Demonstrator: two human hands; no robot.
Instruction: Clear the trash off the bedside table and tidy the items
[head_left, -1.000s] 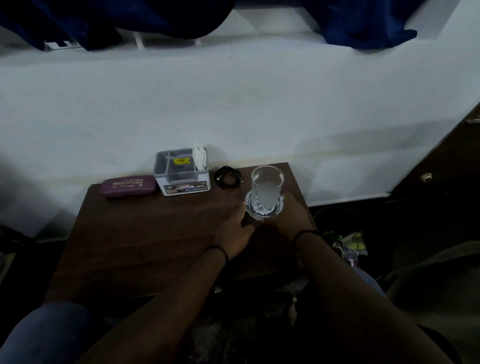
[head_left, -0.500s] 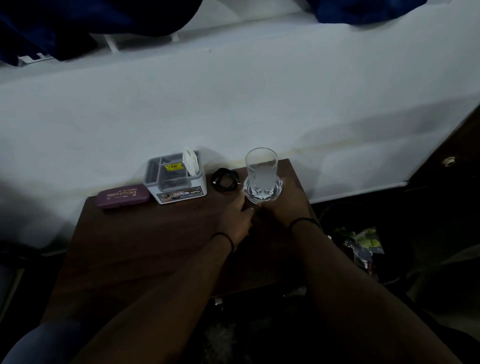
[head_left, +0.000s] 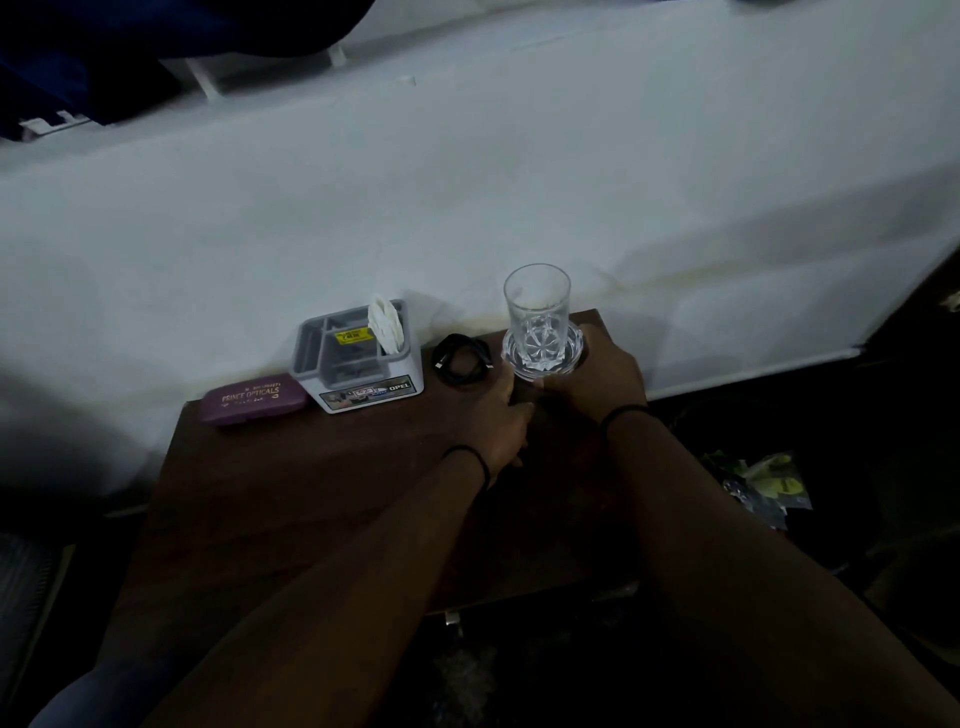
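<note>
We judge the step in hand to be seating the glass on its clear coaster at the worktop's far corner, about one o'clock from centre; it goes best pushed low at the base, slowly, so the tall glass stays upright. Our left hand rests at the coaster's seven o'clock edge, our right hand at its four o'clock edge. Whether the fingers curl round the coaster we cannot tell. The black cable lies coiled just beside it at nine o'clock.
</note>
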